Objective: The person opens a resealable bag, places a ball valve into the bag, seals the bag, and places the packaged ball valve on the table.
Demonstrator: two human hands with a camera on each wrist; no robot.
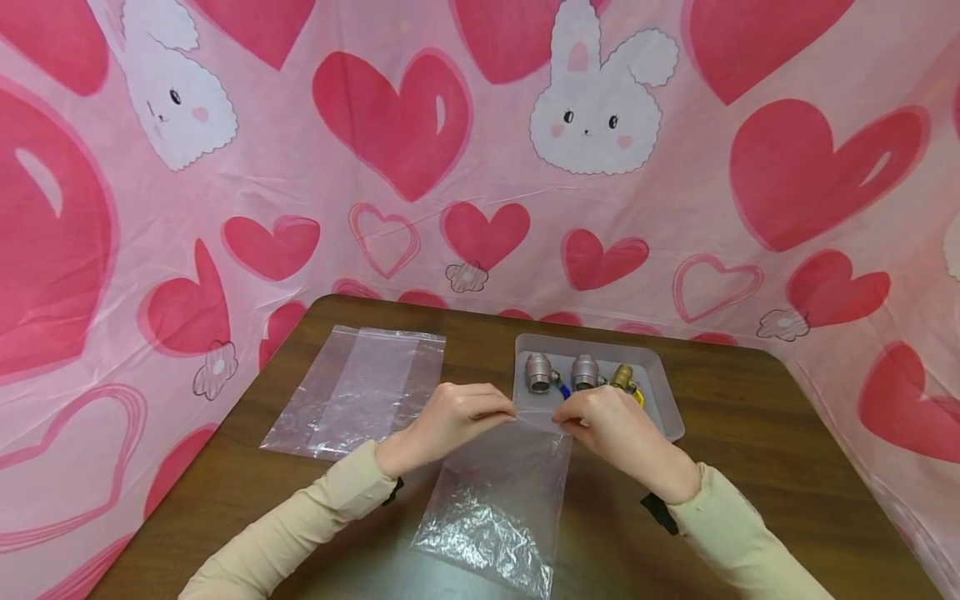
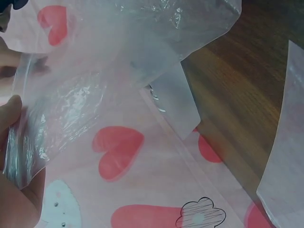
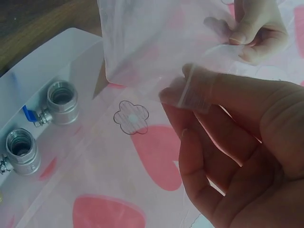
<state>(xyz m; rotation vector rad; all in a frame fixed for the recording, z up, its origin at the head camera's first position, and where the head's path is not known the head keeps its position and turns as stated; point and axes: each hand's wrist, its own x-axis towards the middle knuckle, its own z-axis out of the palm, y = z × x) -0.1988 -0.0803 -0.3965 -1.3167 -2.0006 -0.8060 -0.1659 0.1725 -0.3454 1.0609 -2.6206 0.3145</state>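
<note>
A clear zip-top bag (image 1: 495, 492) hangs over the front of the table, held up by its top edge. My left hand (image 1: 468, 412) pinches the left end of that edge, and my right hand (image 1: 611, 425) pinches the right end. Thumb and forefinger of the right hand (image 3: 237, 137) grip the zip strip in the right wrist view. Crinkled film of the bag (image 2: 71, 104) runs out from the left hand (image 2: 14, 128) in the left wrist view. No object shows inside the bag.
Behind the hands stands a translucent tray (image 1: 667, 392) holding two silver ball valves (image 1: 538, 373) and a brass valve (image 1: 622, 375) with a yellow handle. A second clear bag (image 1: 360, 392) lies flat on the brown table (image 1: 757, 467) at left. A pink heart-print cloth (image 1: 495, 150) hangs behind.
</note>
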